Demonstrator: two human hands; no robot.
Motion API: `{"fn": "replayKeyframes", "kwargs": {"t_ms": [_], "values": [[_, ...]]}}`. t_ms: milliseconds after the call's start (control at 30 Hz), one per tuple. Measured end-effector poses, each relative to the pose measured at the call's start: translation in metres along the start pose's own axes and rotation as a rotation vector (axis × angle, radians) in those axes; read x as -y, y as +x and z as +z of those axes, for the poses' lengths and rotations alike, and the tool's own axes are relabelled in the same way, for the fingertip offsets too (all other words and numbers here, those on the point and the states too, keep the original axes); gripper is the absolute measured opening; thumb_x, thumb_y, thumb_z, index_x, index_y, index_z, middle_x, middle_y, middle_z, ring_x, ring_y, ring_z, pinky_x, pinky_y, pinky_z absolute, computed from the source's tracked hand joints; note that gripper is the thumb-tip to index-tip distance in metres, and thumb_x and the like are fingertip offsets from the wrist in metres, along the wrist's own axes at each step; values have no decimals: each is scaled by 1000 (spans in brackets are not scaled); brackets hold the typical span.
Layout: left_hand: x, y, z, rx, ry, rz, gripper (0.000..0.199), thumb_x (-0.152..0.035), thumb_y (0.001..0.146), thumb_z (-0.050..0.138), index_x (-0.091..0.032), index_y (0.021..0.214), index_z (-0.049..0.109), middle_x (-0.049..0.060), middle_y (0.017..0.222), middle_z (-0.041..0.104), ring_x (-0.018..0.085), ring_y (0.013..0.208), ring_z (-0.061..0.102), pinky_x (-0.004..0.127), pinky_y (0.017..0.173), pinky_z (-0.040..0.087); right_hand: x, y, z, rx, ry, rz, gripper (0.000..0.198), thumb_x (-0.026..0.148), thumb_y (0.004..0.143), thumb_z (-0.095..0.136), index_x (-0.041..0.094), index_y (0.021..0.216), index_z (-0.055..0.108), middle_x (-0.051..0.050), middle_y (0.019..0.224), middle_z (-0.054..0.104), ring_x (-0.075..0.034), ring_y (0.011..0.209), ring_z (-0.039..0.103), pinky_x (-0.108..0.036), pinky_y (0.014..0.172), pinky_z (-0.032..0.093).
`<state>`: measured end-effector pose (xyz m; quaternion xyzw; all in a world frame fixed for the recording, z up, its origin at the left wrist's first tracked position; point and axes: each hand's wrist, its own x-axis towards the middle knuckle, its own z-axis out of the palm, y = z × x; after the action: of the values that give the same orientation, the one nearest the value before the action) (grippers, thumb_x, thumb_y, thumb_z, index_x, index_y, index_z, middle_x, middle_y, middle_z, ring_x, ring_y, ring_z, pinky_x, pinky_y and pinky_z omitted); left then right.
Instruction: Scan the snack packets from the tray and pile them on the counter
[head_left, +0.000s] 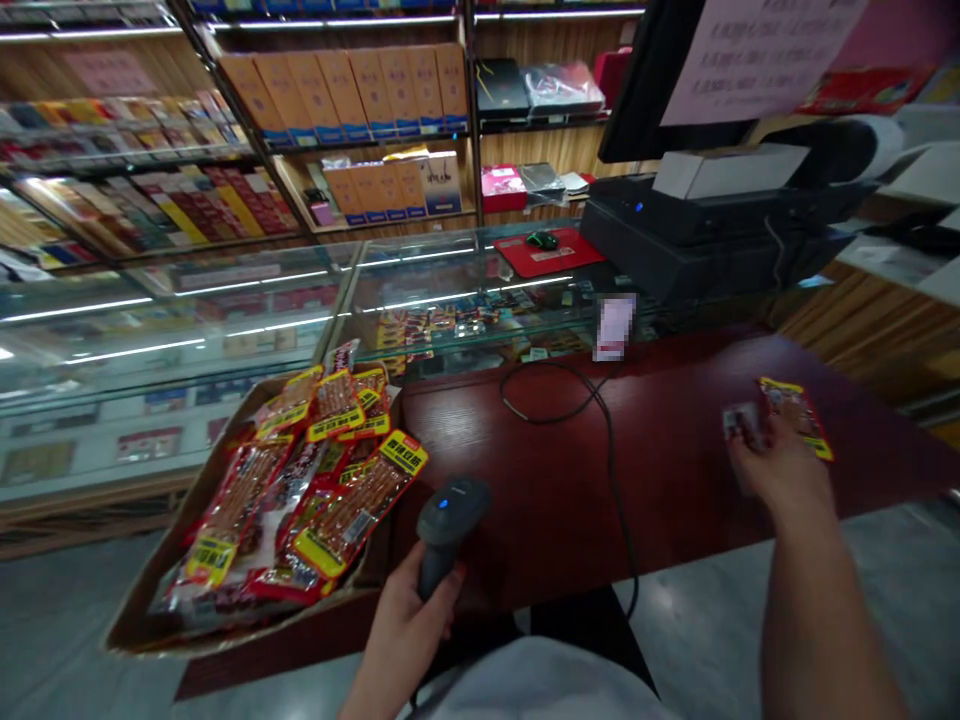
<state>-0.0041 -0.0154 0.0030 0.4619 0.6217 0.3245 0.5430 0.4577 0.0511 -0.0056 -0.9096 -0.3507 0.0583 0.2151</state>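
Note:
My left hand [418,610] is wrapped round the handle of a dark grey barcode scanner [453,500], whose blue light shows on top. Over the right part of the dark red table, my right hand [784,465] grips a small clear snack packet [739,420] with reddish-brown marks, blurred by motion. Partly behind that hand lies a yellow and red snack packet [799,405] on the tabletop. Beside the scanner, to its left, an open cardboard box [142,610] holds several see-through snack packets [364,500] with yellow and red labels and brown sticks inside.
A black cable [611,450] loops across the table [465,415]. Behind it run glass display counters [262,300], with a red mouse pad [551,252] and a pinkish-white card [615,327]. A monitor [637,80] and black till equipment [675,235] stand at the back right.

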Motion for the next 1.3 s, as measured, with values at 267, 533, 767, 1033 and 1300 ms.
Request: {"fn": "replayKeyframes", "kwargs": {"t_ms": [267, 533, 767, 1033, 1300], "values": [[6, -4, -10, -33, -8, -35, 33, -47, 77, 70, -18, 85, 58, -6, 54, 53, 12, 45, 50, 22, 46, 41, 140, -137, 88, 809, 738, -389, 54, 47, 78, 62, 23, 126, 71, -4, 93, 79, -21, 72, 73, -31, 66, 58], [11, -10, -13, -79, 77, 41, 31, -44, 80, 67, -16, 91, 65, -6, 56, 51, 12, 46, 47, 22, 46, 39, 163, -156, 125, 1083, 928, -425, 54, 34, 74, 66, 22, 127, 71, -2, 95, 79, -18, 73, 72, -27, 64, 55], [4, -7, -10, -88, 160, 83, 23, -38, 83, 62, -17, 90, 64, -5, 56, 52, 14, 51, 49, 23, 50, 41, 154, -151, 125, 1054, 919, -487, 49, 31, 75, 65, 21, 122, 75, -3, 98, 81, -21, 78, 75, -31, 70, 57], [-5, -18, -20, -99, 268, 109, 20, -34, 80, 63, -16, 88, 67, -6, 55, 49, 13, 52, 46, 22, 51, 40, 151, -149, 123, 1009, 839, -697, 41, 16, 71, 60, 22, 105, 82, -2, 103, 82, -24, 94, 74, -34, 88, 55], [-11, -24, -21, -87, 232, 54, 15, -34, 77, 65, -19, 78, 65, -6, 51, 47, 13, 50, 44, 22, 48, 36, 150, -148, 119, 949, 790, -753, 42, 14, 74, 60, 24, 108, 82, -1, 106, 82, -25, 99, 74, -34, 91, 53]]}}
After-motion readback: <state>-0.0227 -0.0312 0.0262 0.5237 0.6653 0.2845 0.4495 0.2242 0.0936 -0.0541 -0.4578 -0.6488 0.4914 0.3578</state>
